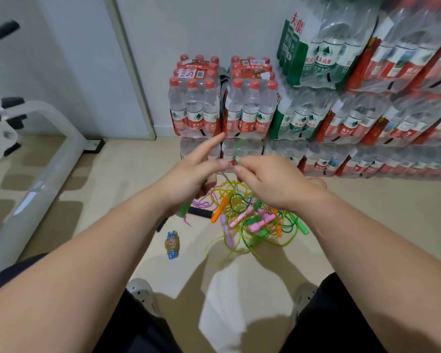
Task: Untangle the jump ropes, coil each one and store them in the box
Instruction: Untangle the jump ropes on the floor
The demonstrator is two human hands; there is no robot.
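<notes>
left hand (189,180) raised, forefinger out, seemingly gripping green handle (183,211) | right hand (273,180) pinching green rope (236,152)

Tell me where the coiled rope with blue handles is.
In the head view, the coiled rope lies on the floor left of the tangled pile, ahead of the left shoe.

The tangled jump ropes (252,220) in the middle of the floor (127,174) are thin, glossy, translucent plastic cords with matt, opaque plastic handles. The floor is smooth with a dull sheen. Along its far edge, the water-bottle packs (196,108) are clear, shiny plastic under crinkled, glossy shrink film. At its left edge, a tubular frame (36,189) looks like smooth, satin-painted metal.
</notes>
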